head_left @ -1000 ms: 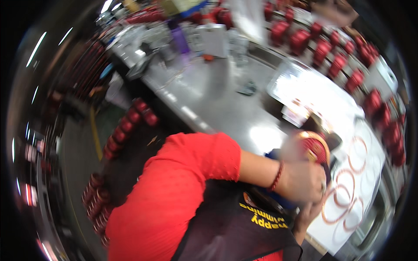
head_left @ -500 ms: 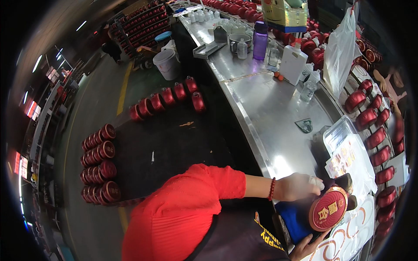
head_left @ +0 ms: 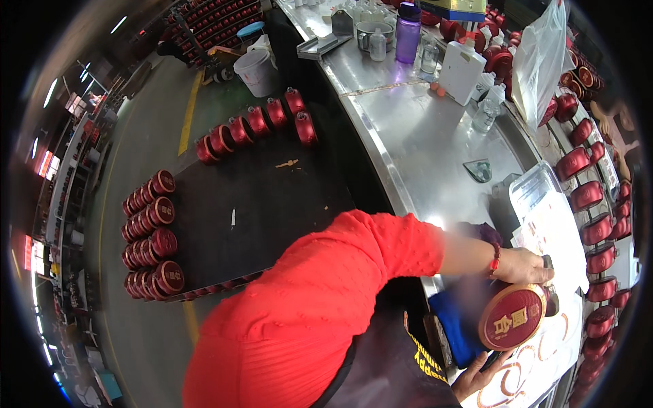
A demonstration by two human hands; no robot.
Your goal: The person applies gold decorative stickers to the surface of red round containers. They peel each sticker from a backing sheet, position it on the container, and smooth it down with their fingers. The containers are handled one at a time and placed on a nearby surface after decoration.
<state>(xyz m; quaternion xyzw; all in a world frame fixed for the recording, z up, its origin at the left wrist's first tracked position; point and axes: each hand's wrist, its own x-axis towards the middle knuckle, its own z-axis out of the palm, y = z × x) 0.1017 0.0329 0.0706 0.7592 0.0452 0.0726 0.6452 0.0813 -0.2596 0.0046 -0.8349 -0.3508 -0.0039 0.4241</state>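
A round, flat red bottle (head_left: 491,338) with a gold rim and gold characters lies tilted, face up, at the lower right. Along its lower edge my right hand (head_left: 475,377) supports it, fingers curled against the rim. My left hand (head_left: 522,266), in a red sleeve with a red bead bracelet, is over the bottle's upper edge. Its fingers are bent together beside a dark block (head_left: 548,262); what they hold, if anything, is hidden. Blue cloth (head_left: 450,319) lies under the bottle's left side. White sheets with ring-shaped trims (head_left: 513,381) lie beside it.
The metal bench (head_left: 415,143) carries a purple bottle (head_left: 407,37), a white jug (head_left: 464,71), clear squeeze bottles (head_left: 487,112), a glass shard (head_left: 479,170) and a clear plastic tray (head_left: 534,190). Red bottles (head_left: 598,231) line the right. More red bottles stand on a black table (head_left: 272,197).
My left hand has moved right, across the bottle's upper edge. The small white thing at its fingertips no longer shows. My right hand stays at the lower rim, and the view has shifted slightly.
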